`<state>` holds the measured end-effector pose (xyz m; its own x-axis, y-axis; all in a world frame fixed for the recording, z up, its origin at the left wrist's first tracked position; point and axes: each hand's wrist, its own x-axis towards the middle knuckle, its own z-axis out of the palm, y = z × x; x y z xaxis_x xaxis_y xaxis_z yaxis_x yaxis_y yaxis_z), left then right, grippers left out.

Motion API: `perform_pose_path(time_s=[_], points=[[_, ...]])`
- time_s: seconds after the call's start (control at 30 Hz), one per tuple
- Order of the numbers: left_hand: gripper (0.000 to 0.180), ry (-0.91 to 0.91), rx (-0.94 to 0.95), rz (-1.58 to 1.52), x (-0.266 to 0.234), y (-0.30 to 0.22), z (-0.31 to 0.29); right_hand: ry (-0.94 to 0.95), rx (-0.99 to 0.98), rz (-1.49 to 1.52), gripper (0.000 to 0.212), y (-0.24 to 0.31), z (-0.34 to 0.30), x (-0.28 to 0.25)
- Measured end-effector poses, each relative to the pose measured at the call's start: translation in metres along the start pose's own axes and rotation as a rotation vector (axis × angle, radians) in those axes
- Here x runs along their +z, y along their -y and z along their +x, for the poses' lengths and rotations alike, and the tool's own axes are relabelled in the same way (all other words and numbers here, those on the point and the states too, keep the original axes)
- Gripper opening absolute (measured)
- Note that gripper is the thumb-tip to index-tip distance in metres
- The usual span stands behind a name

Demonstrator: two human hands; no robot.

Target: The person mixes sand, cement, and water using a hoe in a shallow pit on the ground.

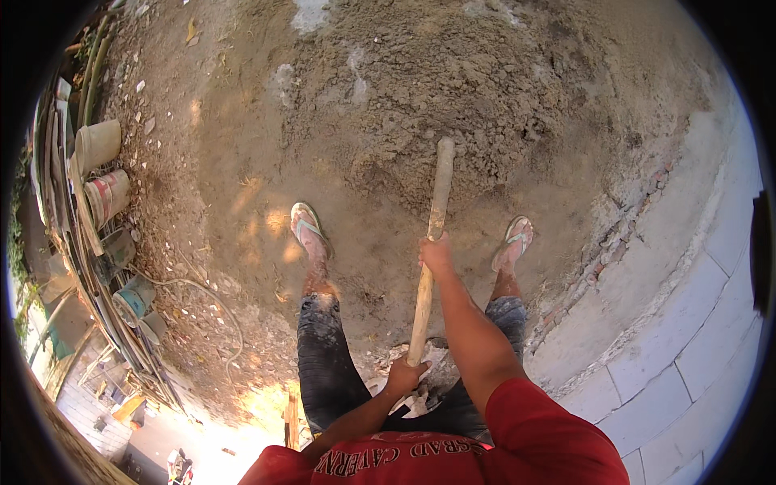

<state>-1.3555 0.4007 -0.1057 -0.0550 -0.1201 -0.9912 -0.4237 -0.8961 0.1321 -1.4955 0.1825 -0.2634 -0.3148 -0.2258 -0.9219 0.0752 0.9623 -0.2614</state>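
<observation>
A long, pale wooden tool handle [442, 182] slants up between my legs toward a heap of damp, lumpy grey-brown mortar or soil [501, 105]. My right hand [436, 254] is wrapped round the handle about midway along it. Lower down, close to my body, my left hand [406, 376] grips the handle near its end. At the far end the handle meets the heap's near edge; no tool head shows there, so I cannot tell what kind of tool it is.
My feet in flip-flops [308, 229] stand apart on either side of the handle. Buckets [98, 146] and long boards line the left, with a hose [230, 311] on the ground. A pale block wall [647, 400] curves along the right, with broken brick edging beside it.
</observation>
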Motion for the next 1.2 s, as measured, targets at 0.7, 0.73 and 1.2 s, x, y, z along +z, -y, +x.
perform_pose_path(time_s=[0.7,0.73,1.2], points=[[0.030,-0.025,0.010,-0.132,0.024,0.042,-0.027,0.073,-0.183,-0.262,0.042,0.005,-0.065,0.048],[0.030,-0.015,0.005,-0.133,0.022,0.041,-0.023,0.050,-0.314,-0.222,0.044,0.011,-0.073,0.047],[0.013,0.255,-0.106,-1.002,0.043,-0.094,-0.013,0.030,-0.425,-0.864,0.044,0.060,0.016,0.070]])
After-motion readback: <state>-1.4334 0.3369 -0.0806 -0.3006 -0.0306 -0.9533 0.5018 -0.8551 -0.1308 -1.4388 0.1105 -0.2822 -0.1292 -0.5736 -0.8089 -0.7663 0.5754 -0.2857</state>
